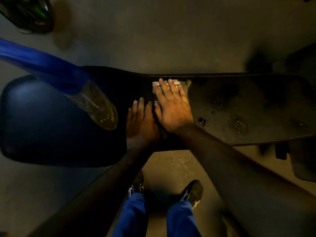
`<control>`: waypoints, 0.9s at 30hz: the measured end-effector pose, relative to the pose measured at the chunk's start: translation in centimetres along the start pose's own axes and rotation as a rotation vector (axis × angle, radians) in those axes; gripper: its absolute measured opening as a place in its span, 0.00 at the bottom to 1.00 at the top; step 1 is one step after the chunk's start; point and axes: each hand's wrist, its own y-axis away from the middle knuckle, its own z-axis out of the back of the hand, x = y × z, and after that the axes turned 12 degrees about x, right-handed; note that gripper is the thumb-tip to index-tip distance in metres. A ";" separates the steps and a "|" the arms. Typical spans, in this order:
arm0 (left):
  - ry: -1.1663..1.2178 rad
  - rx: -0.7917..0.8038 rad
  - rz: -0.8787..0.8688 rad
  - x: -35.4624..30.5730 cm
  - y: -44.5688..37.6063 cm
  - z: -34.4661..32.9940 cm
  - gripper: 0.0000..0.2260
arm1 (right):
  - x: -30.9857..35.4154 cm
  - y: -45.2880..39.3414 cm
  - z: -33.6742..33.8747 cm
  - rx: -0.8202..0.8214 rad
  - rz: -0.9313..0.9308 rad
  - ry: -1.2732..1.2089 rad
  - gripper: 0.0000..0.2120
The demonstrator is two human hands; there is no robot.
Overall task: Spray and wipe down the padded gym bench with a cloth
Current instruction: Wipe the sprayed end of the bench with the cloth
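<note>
One padded black bench [222,100], its right half wet with droplets. One cloth [185,84], near the bench's far edge, flattened under the right hand [172,106], fingers straight and pressing. Left hand [141,122] flat on the padding just beside it, fingers together. One spray bottle [95,106], blue-topped, yellowish liquid inside, standing on the bench's left end. Two shoes [193,192] on the floor.

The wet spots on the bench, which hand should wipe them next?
The right hand. It already presses flat on the cloth, and the wet spots on the bench lie on its side. The left hand rests flat on bare padding, without cloth.
</note>
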 end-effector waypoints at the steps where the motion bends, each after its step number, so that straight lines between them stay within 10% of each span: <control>1: -0.019 -0.035 -0.012 0.2 -0.4 -0.2 0.36 | -1.1 -0.8 0.5 -0.015 -0.043 0.027 0.30; 5: -0.006 -0.054 -0.026 0.3 -1.8 -0.2 0.25 | -4.4 -3.9 3.0 -0.007 -0.287 -0.011 0.31; 12: 0.036 -0.104 0.003 -1.8 -2.7 -0.3 0.24 | -6.3 4.2 1.6 0.052 -0.043 0.022 0.30; 17: 0.000 -0.174 -0.055 -2.0 -3.2 -1.5 0.24 | -6.2 -0.7 2.6 -0.074 -0.369 -0.061 0.33; 22: 0.033 -0.173 -0.155 -3.2 -2.8 -2.0 0.21 | -8.3 7.9 0.6 0.045 0.043 0.074 0.27; 27: 0.055 -0.184 -0.266 -3.7 -3.5 -2.5 0.20 | -10.2 3.4 2.5 -0.088 -0.447 -0.020 0.32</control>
